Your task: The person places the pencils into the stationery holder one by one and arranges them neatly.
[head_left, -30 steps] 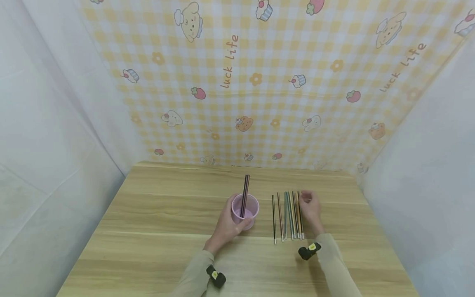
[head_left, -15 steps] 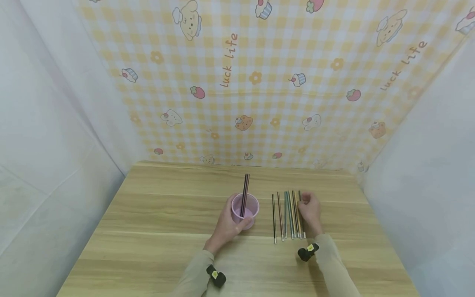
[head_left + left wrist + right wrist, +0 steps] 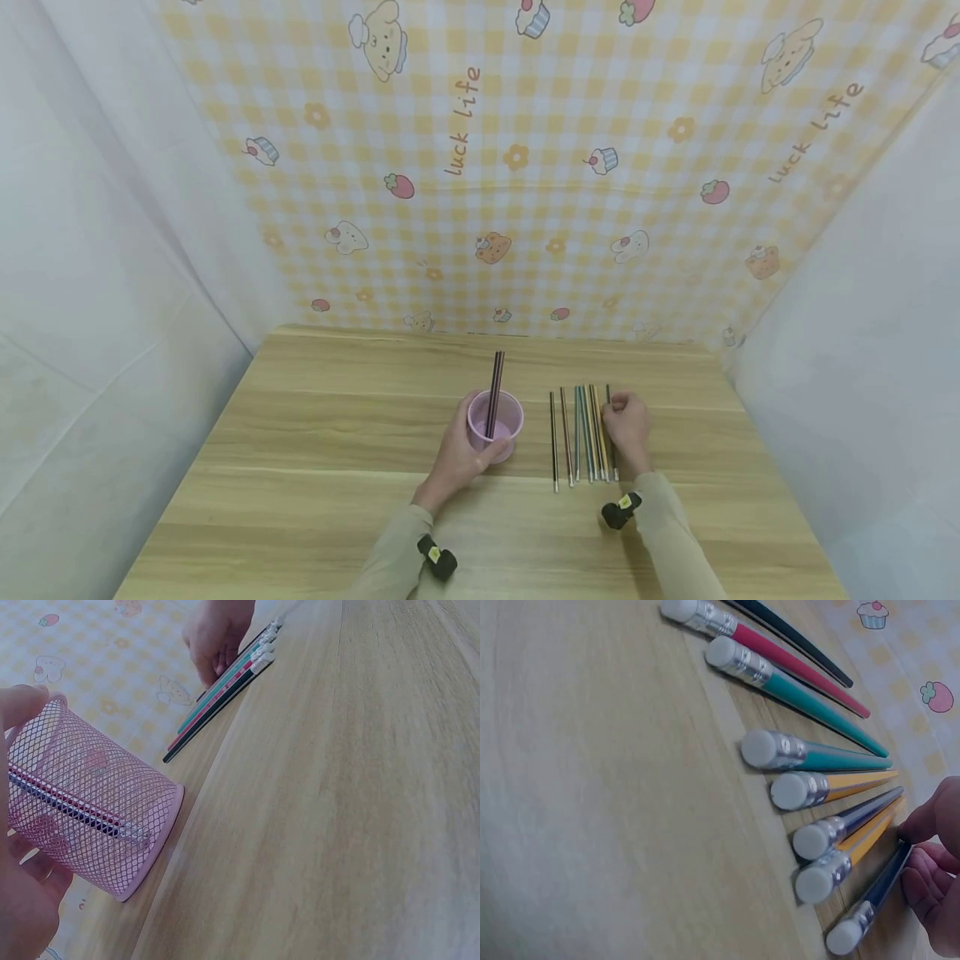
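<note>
My left hand (image 3: 453,460) grips a pink mesh pencil cup (image 3: 112,761) by its side, with the thumb toward me. Dark pencils (image 3: 496,387) lean inside the cup and rise above its rim; in the left wrist view their lower ends show through the mesh. To the right, my right hand (image 3: 630,425) pinches a dark blue pencil (image 3: 883,887) between thumb and fingers, at the right end of a row. This pencil lies apart from its neighbour, a yellow pencil (image 3: 866,840), and its white eraser points toward me.
Left of the held pencil, several pencils lie roughly side by side on the wooden table (image 3: 315,467), among them a red pencil (image 3: 802,664), teal pencils (image 3: 829,716) and a dark green pencil (image 3: 799,637). A patterned cloth (image 3: 517,208) hangs behind the table.
My right hand has shifted slightly to the right and toward me, and the dark pencil at the row's end has moved away from the others. My left hand and the cup have stayed put.
</note>
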The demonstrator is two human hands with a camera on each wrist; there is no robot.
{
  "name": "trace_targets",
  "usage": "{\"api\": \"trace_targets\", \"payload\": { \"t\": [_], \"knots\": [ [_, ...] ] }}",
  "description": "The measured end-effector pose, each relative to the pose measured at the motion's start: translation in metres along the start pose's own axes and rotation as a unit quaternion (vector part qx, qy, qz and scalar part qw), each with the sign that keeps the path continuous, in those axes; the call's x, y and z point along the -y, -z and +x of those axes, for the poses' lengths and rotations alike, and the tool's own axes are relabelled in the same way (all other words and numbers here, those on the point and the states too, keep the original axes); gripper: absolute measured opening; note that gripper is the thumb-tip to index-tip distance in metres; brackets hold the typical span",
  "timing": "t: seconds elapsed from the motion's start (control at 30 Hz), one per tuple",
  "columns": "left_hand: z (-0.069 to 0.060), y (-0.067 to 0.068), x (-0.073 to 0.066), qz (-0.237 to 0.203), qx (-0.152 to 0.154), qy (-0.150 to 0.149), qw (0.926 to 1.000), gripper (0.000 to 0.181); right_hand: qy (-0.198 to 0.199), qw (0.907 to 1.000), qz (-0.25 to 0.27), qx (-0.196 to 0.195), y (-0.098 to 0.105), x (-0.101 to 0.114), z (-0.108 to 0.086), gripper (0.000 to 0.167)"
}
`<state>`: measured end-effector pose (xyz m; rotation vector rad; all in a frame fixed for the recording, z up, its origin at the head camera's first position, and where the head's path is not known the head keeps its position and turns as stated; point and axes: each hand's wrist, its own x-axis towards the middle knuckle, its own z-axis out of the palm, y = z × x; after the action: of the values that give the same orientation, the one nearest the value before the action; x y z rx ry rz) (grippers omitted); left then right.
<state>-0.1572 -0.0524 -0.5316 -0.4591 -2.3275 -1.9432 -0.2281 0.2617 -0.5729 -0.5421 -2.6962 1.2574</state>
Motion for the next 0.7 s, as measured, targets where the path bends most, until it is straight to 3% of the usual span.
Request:
{"api": "trace_targets", "payload": {
  "t": [0.33, 0.7],
  "knots": [
    [-0.0007, 0.0008, -0.0040, -0.003, -0.001, 0.004, 1.0000, 0.087, 0.014, 0.9989, -0.045, -0.004, 0.0026, 0.0005, 0.0011, 0.028],
    [-0.0009, -0.0004, -0.0021, 0.002, -0.008, 0.001, 1.0000, 0.087, 0.014, 0.9997, -0.013, -0.016, 0.0053, -0.0001, 0.0034, 0.035]
  ]
}}
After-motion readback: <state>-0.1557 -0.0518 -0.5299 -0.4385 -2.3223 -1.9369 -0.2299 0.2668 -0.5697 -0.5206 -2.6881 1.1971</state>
